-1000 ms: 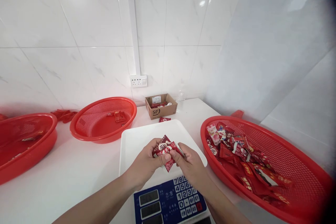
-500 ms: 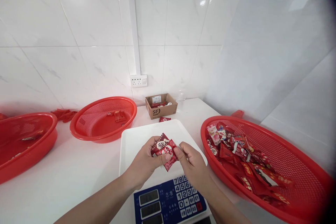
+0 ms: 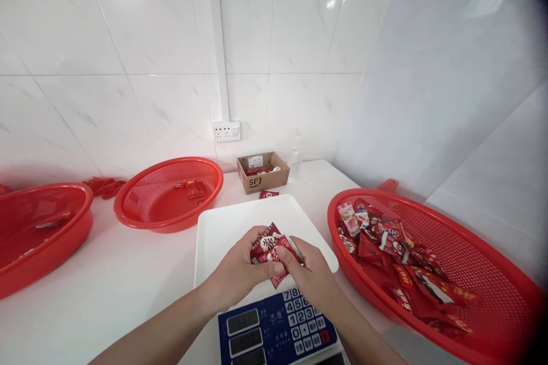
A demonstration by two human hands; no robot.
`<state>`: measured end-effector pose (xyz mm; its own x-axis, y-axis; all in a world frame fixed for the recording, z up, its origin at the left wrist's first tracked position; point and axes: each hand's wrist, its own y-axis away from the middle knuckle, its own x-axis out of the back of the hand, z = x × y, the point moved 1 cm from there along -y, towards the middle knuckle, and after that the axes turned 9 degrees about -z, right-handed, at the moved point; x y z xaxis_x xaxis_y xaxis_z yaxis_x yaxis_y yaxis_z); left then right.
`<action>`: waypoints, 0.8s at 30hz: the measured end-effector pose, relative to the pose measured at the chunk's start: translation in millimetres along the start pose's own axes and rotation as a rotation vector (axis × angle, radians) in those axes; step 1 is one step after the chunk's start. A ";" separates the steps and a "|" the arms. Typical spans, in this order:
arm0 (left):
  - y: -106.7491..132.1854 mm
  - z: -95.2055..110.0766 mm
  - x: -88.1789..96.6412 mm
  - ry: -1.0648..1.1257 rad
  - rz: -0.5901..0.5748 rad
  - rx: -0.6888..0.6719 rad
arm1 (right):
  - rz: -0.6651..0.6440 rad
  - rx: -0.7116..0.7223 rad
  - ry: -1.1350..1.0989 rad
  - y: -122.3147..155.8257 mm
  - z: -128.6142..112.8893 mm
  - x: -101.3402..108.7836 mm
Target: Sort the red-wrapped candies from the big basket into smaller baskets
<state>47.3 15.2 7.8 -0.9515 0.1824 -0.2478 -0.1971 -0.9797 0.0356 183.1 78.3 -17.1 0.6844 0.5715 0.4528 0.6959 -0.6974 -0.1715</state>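
Note:
Small red snack packets (image 3: 270,242) with white lettering are pinched together above the white pan (image 3: 218,228) of a digital scale. My left hand (image 3: 240,265) is closed round their left side, its thumb lying across the front. From the right, my right hand (image 3: 310,271) grips the same bundle, thumb pressed on the front packet. A thin pale edge shows by the right fingers; I cannot tell what it belongs to. How many packets there are is partly hidden by the hands. Below sits the scale's blue keypad panel (image 3: 276,325).
At right, a large red basket (image 3: 492,256) holds many wrapped snacks. Two more red baskets, one mid-left (image 3: 137,197) and one far left (image 3: 81,205), hold a few packets. Behind the scale stand a cardboard box (image 3: 268,182) and a loose red packet (image 3: 269,194). A wall socket (image 3: 226,132) is behind.
My hands have drawn closer together and slightly down. The right thumb has slid left over the front packet, and the bundle has turned a little.

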 end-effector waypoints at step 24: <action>3.2 9.0 15.8 -0.596 -0.044 0.048 | 0.012 0.012 -0.012 -5.9 -2.2 -7.2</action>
<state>29.5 15.8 12.7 -0.9079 0.2515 0.3352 -0.2366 -0.9679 0.0852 173.6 77.4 -17.5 0.6950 0.5689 0.4397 0.6903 -0.6990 -0.1868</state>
